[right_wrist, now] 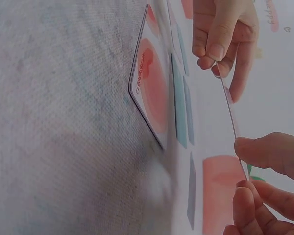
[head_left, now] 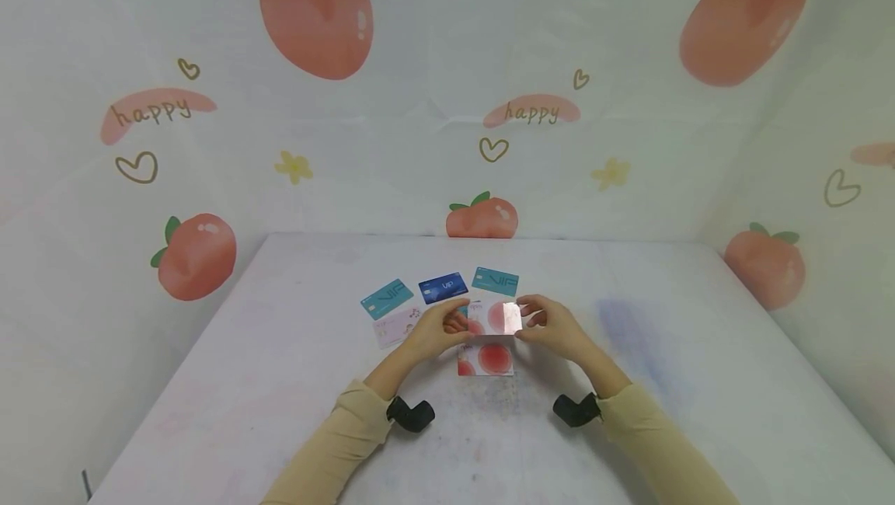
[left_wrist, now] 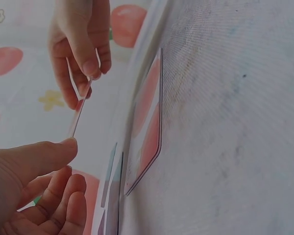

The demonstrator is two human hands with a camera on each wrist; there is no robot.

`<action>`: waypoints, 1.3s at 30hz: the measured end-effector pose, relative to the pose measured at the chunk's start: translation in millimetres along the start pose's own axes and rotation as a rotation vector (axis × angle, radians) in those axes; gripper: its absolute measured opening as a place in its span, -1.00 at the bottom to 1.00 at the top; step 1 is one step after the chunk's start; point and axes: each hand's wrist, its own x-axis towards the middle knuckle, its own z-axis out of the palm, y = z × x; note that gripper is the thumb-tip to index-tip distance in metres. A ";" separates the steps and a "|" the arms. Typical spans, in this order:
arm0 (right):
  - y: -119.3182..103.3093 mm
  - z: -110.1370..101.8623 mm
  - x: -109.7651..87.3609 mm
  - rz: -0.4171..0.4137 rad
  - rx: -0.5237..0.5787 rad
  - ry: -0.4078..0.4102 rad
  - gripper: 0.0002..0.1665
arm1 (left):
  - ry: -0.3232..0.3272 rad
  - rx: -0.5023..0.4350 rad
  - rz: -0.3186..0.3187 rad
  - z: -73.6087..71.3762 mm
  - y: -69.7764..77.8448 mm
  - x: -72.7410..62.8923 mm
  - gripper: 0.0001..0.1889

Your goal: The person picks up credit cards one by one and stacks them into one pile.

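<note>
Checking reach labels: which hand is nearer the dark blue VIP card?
Left. The left hand is just on the person's side of the dark blue VIP card; the right hand is farther off, to the card's right.

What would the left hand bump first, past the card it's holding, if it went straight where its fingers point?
Probably the right hand, pinching the card at its other end, though depth is unclear.

My head view looks forward-down over the bench; both close, sideways-turned wrist views share the raised card.
</note>
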 end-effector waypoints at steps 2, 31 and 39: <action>-0.5 1.2 -0.5 -0.002 0.009 0.000 -0.38 | -0.002 0.002 0.006 -1.1 0.2 -2.1 -0.40; -5.1 15.7 -7.0 0.009 0.016 -0.046 -0.40 | -0.002 0.106 -0.023 -7.4 -1.9 -20.5 -0.42; -6.6 16.8 -7.8 0.002 -0.001 -0.064 -0.39 | -0.009 0.124 -0.021 -8.4 -4.5 -24.1 -0.42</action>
